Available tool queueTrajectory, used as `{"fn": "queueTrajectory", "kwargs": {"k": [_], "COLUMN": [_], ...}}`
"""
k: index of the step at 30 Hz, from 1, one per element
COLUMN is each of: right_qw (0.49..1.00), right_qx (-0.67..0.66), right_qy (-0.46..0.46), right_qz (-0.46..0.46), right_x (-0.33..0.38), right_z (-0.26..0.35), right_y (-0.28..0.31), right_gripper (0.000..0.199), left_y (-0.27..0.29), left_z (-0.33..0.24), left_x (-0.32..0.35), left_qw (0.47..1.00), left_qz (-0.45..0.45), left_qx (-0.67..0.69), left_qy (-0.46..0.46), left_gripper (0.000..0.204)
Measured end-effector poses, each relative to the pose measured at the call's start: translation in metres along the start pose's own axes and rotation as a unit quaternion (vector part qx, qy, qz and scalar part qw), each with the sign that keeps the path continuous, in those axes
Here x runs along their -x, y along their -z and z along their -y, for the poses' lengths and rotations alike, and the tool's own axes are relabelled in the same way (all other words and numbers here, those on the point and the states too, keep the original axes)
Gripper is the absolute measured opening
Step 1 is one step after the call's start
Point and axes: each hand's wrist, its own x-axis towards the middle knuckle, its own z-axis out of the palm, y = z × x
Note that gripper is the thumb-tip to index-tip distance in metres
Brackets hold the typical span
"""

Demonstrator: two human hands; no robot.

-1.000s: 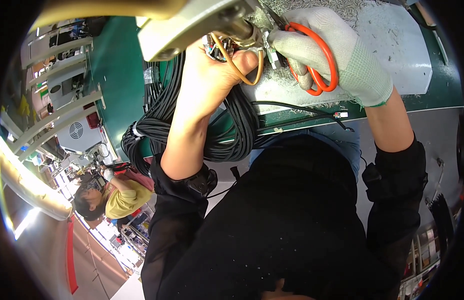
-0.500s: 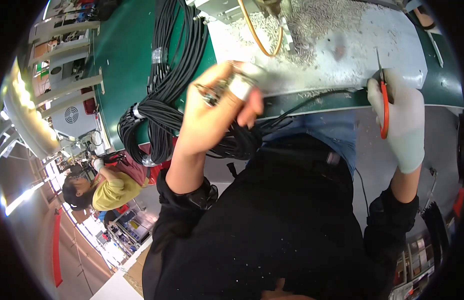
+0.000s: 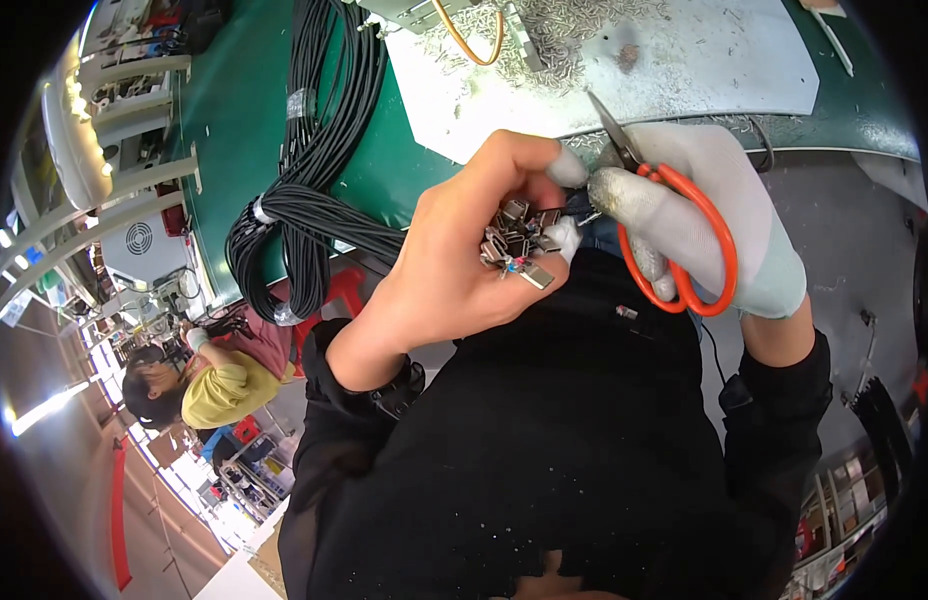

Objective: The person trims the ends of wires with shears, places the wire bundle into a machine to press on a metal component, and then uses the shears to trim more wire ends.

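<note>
My left hand (image 3: 439, 265), bare but for white covers on some fingertips, is closed around a bunch of cable ends with small silver metal connectors (image 3: 517, 240). Bits of coloured wire show among the connectors. Just to the right, my right hand (image 3: 689, 195) wears a whitish glove with soiled fingertips. Its fingers hold scissors with orange handles (image 3: 728, 245), the blades pointing up and to the left. The fingertips of both hands meet beside the connectors; whatever lies between them is hidden.
Bundled black cables (image 3: 319, 225) hang over the edge of the green table (image 3: 234, 120). A white sheet (image 3: 684, 80) strewn with small metal pieces lies beneath a machine with an orange tube (image 3: 474, 55). At left, a person in yellow (image 3: 224, 395) sits working.
My right hand has come left with the scissors, up to my left hand. The left hand has turned, so its connectors now show clearly. My view has shifted slightly.
</note>
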Motion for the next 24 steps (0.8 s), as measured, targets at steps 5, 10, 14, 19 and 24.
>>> {"fn": "queueTrajectory", "kwargs": {"k": [5,10,14,19,24], "right_qw": [0.985,0.86,0.838,0.892,0.948], "right_qx": [-0.136,0.228,0.409,0.307,0.174], "right_qy": [0.035,0.315,0.249,0.246,0.199], "right_qz": [-0.097,-0.33,-0.263,-0.221,-0.177], "right_x": [0.007,0.003,0.008,0.006,0.002], "right_z": [-0.003,-0.027,-0.025,-0.029,-0.029], "right_y": [-0.02,-0.041,-0.047,-0.049,-0.055], "right_gripper": [0.011,0.013,0.018,0.012,0.011], "left_y": [0.001,-0.002,-0.002,-0.006,0.008], "left_z": [-0.004,-0.005,-0.006,0.002,0.01], "left_x": [0.001,0.001,0.0,0.002,0.003], "left_qw": [0.997,0.989,0.989,0.988,0.994], "left_qz": [-0.051,-0.139,-0.129,-0.154,-0.073], "left_qx": [-0.045,0.031,0.048,0.024,-0.056], "left_qy": [-0.046,0.027,0.045,-0.007,-0.064], "left_gripper": [0.02,0.022,0.02,0.024,0.023]}}
